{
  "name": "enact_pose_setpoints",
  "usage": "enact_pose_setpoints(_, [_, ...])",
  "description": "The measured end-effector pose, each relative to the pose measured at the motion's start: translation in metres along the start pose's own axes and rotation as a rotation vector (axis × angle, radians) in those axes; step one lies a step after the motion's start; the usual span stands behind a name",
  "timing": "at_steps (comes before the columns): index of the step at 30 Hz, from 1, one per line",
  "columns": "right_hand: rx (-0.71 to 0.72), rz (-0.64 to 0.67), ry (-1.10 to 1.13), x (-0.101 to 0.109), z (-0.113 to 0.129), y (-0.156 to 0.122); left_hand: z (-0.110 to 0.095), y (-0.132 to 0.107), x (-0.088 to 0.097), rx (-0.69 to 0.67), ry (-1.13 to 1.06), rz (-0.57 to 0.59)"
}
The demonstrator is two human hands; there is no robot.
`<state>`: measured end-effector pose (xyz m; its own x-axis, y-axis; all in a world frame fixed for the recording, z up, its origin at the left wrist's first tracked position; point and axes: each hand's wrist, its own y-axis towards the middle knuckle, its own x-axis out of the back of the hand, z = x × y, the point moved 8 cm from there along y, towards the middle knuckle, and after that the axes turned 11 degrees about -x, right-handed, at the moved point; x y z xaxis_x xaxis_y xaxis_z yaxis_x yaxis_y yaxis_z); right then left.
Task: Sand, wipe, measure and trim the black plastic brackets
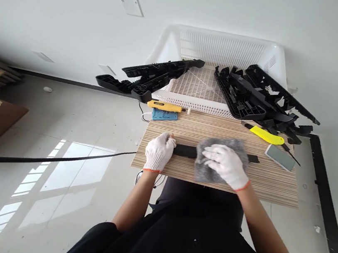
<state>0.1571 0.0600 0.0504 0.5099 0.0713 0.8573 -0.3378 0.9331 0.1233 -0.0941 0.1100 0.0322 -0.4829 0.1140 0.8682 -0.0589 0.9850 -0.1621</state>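
A long black strip (185, 150) lies across the wooden board, its right end showing past a grey cloth. My left hand (159, 150), in a white knit glove with an orange cuff, is closed around the strip's left end. In a matching glove, my right hand (225, 164) presses the grey cloth (204, 173) onto the strip with its fingers laid over the fabric. The cloth hides the middle of the strip. A long thin dark band (57, 161) runs left from the board's edge; whether it joins the strip cannot be seen.
Behind the slatted board (187, 129) stands a white plastic basket (225, 38) with black molded parts (157, 78) and more black parts (255, 96) leaning over its rim. A yellow tool (164, 106), a blue box (164, 115), a yellow utility knife (266, 135) and a grey-green block (279, 157) lie on the board.
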Motion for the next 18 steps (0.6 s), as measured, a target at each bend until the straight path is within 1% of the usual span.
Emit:
enact_pose_setpoints(2, [-0.094,-0.059,-0.038,0.031,-0.038,-0.028,0.001,0.004,0.001,0.007,-0.005,0.009])
enact_pose_setpoints(3, [-0.141,-0.094,-0.054,0.044,-0.053,-0.039,0.001,0.005,0.001,0.007,0.001,0.013])
enact_pose_setpoints(4, [-0.181,-0.124,-0.067,0.053,-0.063,-0.047,0.001,0.007,0.001,0.003,0.008,0.015])
enact_pose_setpoints(5, [-0.211,-0.144,-0.076,0.057,-0.068,-0.051,0.0,0.008,0.001,0.001,0.016,0.016])
enact_pose_setpoints(6, [-0.226,-0.153,-0.077,0.056,-0.068,-0.05,0.0,0.008,0.0,-0.001,0.025,0.014])
enact_pose_setpoints(7, [-0.225,-0.147,-0.072,0.049,-0.062,-0.045,-0.001,0.009,0.0,-0.003,0.032,0.01])
enact_pose_setpoints(8, [-0.21,-0.131,-0.062,0.038,-0.051,-0.036,-0.001,0.008,-0.001,-0.002,0.037,0.004])
enact_pose_setpoints(12, [-0.082,-0.055,-0.005,-0.02,0.016,0.014,-0.003,0.006,-0.001,-0.013,0.035,-0.013])
enact_pose_setpoints(14, [-0.021,-0.026,0.016,-0.037,0.039,0.031,-0.003,0.006,0.0,-0.027,0.031,-0.013])
enact_pose_setpoints(15, [0.016,-0.007,0.025,-0.039,0.045,0.035,-0.003,0.006,0.0,-0.032,0.028,-0.013])
enact_pose_setpoints(16, [0.053,0.009,0.033,-0.037,0.044,0.035,-0.002,0.006,0.001,-0.034,0.024,-0.011])
enact_pose_setpoints(17, [0.081,0.019,0.037,-0.031,0.037,0.03,-0.002,0.006,0.001,-0.034,0.018,-0.009])
enact_pose_setpoints(18, [0.097,0.02,0.037,-0.021,0.025,0.022,-0.001,0.006,0.001,-0.032,0.011,-0.008])
